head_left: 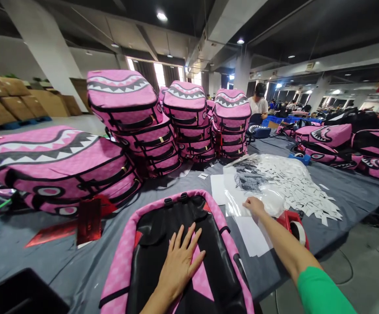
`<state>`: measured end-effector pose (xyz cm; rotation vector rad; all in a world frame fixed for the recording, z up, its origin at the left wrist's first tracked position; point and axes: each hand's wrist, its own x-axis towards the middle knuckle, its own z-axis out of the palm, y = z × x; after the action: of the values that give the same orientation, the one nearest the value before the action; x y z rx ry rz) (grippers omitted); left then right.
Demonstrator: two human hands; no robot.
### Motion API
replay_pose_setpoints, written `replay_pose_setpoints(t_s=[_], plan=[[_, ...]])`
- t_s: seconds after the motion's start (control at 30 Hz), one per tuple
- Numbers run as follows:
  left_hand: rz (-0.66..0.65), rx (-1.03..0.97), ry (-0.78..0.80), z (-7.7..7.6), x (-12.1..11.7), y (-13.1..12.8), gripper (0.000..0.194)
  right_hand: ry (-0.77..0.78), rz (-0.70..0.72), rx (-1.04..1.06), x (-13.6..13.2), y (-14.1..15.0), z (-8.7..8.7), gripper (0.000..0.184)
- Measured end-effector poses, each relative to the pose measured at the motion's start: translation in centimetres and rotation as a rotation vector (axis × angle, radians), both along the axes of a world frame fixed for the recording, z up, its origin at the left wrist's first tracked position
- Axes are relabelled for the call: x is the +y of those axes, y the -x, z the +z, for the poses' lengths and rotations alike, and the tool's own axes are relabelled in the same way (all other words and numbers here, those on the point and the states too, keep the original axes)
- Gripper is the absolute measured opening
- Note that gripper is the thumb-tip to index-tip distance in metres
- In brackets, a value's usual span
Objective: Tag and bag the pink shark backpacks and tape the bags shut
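The left hand point(178, 264) lies palm down on the pink and black backpack point(220, 261), its fingers spread wide and pointing up and away. The thumb sticks out to the right, and the palm is over the pink stripe in the middle of the black part. The grip is open and flat, not pinching. This arm comes up from the bottom.

The right hand point(255, 206) is to the right of the backpack. Its fingers are bent and close together on the clear plastic bag point(233, 198). I cannot tell if they pinch it. This arm slants in from the bottom right, with a green sleeve point(322, 290) near the elbow.

The backpack lies flat on the gray tabletop point(163, 185), close to the person. Right of it, white paper sheets point(253, 237) lie partly under the bag. Farther right are a big heap of little white tags point(302, 185) and a red tape dispenser point(302, 237) with its roll, partly behind the right arm.

Left of the backpack are shiny red packets point(89, 220) and two pink shark-mouth backpacks point(55, 168), one on top of the other. Behind it stand tall piles of pink backpacks point(189, 115). Far back, to its right, is another person point(258, 104) in a white top.
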<state>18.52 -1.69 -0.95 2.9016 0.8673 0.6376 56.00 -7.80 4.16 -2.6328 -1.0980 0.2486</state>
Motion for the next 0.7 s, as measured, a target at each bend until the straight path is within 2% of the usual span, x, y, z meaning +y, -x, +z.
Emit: replay_pose_setpoints(t_s=[0.2,0.33,0.43,0.57,0.63,0.7], plan=[[-0.009,-0.003,-0.027,-0.4,-0.2,0.1,0.063,-0.052,-0.081,-0.073,2.3,-5.2,4.6,0.032],[-0.004,-0.001,-0.029,-0.7,0.1,-0.1,0.063,-0.077,-0.047,-0.130,2.4,-5.6,8.3,0.029],[-0.002,-0.010,-0.023,-0.8,0.1,-0.3,0.061,-0.145,-0.023,-0.223,2.8,-4.6,12.3,0.025],[0.004,-0.016,0.018,-0.4,0.1,-0.4,0.058,-0.271,0.066,-0.345,3.5,-2.0,18.4,0.029],[0.000,-0.044,0.055,0.0,0.0,-0.3,0.057,-0.316,0.133,-0.379,3.3,0.7,20.3,0.029],[-0.011,-0.124,0.124,0.7,-0.4,-0.2,0.056,-0.343,0.225,-0.392,2.7,4.6,20.6,0.026]])
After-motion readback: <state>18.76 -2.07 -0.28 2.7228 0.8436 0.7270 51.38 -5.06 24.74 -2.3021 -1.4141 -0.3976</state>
